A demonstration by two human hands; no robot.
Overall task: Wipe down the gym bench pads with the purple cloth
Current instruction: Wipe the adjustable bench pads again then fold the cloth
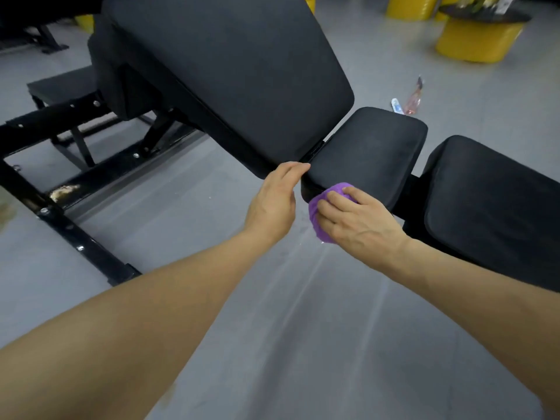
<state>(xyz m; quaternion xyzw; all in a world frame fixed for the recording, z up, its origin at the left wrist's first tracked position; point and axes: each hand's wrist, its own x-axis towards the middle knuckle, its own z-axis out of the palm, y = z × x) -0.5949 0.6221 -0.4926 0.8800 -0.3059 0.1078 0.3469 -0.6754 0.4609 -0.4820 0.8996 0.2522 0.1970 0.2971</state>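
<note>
While bunched and wrinkled, purple cloth (pixel 321 207) pressed on seat pad (pixel 366 153) edge under right hand (pixel 357 221), curled fingers; left hand (pixel 274 201) at 9 o'clock, relaxed, touching pad corner.

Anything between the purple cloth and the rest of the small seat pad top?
Nothing visible. The right hand presses the purple cloth on the near edge of the small seat pad, whose top is bare. The left hand touches the pad's left corner, beside the cloth's path, not across it.
</note>
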